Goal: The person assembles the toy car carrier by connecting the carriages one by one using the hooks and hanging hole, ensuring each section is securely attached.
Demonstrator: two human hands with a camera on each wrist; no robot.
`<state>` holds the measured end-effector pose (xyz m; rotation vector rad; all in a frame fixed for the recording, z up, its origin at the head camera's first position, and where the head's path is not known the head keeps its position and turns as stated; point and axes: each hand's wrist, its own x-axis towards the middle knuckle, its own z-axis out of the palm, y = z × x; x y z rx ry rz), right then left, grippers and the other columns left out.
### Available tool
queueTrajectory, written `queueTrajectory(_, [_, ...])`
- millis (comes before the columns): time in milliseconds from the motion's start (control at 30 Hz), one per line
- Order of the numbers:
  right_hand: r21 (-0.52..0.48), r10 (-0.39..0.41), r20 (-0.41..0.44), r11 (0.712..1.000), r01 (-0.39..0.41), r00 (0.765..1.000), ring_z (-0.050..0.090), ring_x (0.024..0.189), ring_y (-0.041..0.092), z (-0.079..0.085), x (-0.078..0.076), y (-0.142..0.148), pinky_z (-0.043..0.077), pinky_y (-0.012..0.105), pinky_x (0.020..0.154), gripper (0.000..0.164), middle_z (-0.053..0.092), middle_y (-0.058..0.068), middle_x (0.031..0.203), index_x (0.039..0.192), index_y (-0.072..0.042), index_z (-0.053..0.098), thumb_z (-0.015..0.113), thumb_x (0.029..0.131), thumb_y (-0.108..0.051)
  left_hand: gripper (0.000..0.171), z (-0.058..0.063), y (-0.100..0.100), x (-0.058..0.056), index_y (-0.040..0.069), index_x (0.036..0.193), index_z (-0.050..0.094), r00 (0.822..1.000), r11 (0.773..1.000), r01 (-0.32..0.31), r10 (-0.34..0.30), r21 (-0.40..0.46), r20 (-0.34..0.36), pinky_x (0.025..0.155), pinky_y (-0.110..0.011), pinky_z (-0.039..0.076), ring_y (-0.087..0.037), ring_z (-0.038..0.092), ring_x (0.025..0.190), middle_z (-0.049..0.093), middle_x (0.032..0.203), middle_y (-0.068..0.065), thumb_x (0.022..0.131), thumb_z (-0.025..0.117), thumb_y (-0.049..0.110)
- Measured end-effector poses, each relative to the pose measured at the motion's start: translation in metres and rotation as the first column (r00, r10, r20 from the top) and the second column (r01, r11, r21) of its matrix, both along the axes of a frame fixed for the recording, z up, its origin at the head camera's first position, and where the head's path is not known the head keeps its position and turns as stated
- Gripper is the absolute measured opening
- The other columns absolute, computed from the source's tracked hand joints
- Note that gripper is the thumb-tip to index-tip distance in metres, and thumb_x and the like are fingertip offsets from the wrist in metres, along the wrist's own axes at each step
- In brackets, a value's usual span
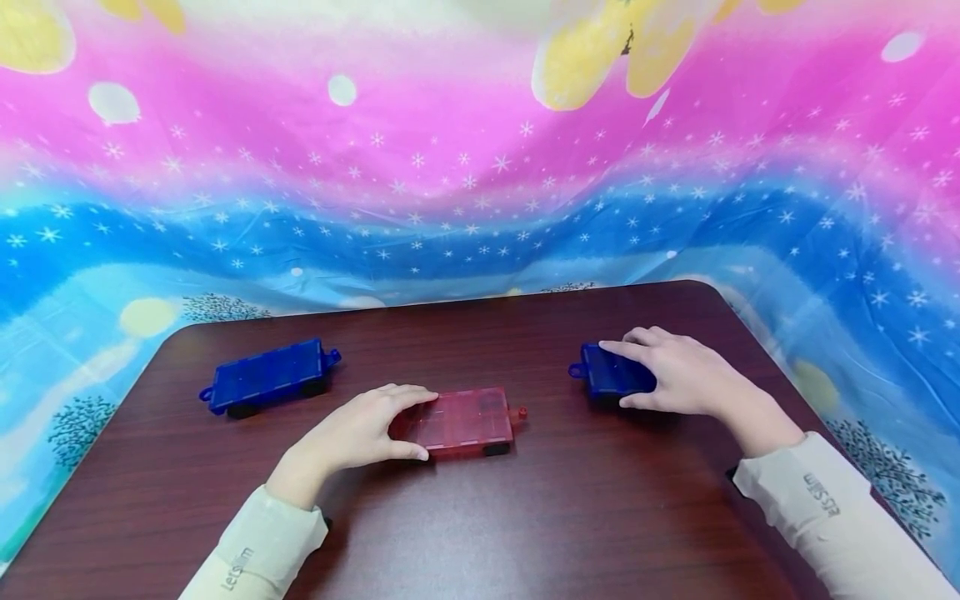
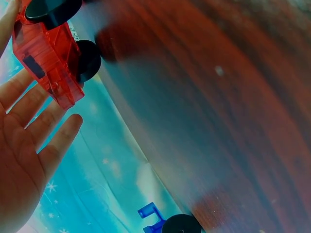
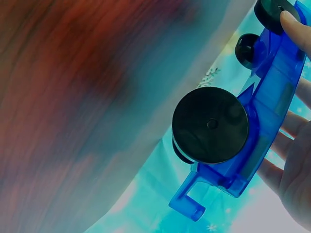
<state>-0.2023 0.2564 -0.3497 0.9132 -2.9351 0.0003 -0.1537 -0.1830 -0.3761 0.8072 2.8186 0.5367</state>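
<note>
My left hand point(image 1: 358, 432) grips the rear end of a translucent red toy wagon point(image 1: 468, 419), thumb on the near side and fingers on the far side. Black wheels point(image 2: 89, 60) show under it in the left wrist view, and a small red coupling peg point(image 1: 522, 412) points right. At the right of the table, my right hand point(image 1: 684, 373) holds a translucent blue toy wagon point(image 1: 609, 372) by its right part, partly covering it. The right wrist view shows the thumb point(image 3: 297, 30) at one of its wheels and a bent blue hitch point(image 3: 187, 204) at the other end.
A second blue toy wagon point(image 1: 268, 375) stands at the left on the dark wood table point(image 1: 480, 533), with a loop and a hitch at its ends. Behind the table's rounded far edge hangs a pink and blue cloth point(image 1: 450, 192) with snowflakes.
</note>
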Motion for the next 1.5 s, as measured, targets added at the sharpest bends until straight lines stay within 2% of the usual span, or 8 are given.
queueTrajectory(300, [-0.002,0.046,-0.021,0.999,-0.046,0.999,0.06,0.111,0.028,0.001,0.006,-0.013,0.055,0.051,0.085,0.079,0.062,0.011,0.126,0.143,-0.022,0.055,0.081,0.075,-0.053,0.076,-0.001,0.0,-0.001,0.019,0.143,0.053,1.0,1.0,0.001,-0.001,-0.002,-0.001,0.108,-0.049,0.047,-0.026,0.053,0.133,0.056,0.145,-0.004,0.08,0.078,0.052])
queueTrajectory(767, [0.005,0.093,-0.019,0.996,-0.093,0.995,0.059,0.113,0.026,-0.001,0.016,-0.035,0.055,0.051,0.088,0.08,0.062,0.008,0.128,0.144,-0.024,0.054,0.079,0.076,-0.056,0.076,-0.001,0.0,0.0,0.02,0.144,0.053,1.0,1.0,-0.008,0.008,-0.001,0.007,0.108,-0.05,0.046,-0.027,0.052,0.133,0.055,0.145,-0.004,0.079,0.078,0.053])
queueTrajectory(1500, [0.012,0.14,0.03,0.99,-0.14,0.99,0.059,0.115,0.025,-0.008,0.025,-0.06,0.054,0.051,0.094,0.078,0.061,0.006,0.129,0.144,-0.027,0.053,0.078,0.077,-0.056,0.076,0.0,0.001,0.0,0.02,0.143,0.054,1.0,1.0,-0.007,0.007,-0.003,0.002,0.107,-0.051,0.047,-0.027,0.054,0.131,0.056,0.144,-0.004,0.079,0.079,0.052])
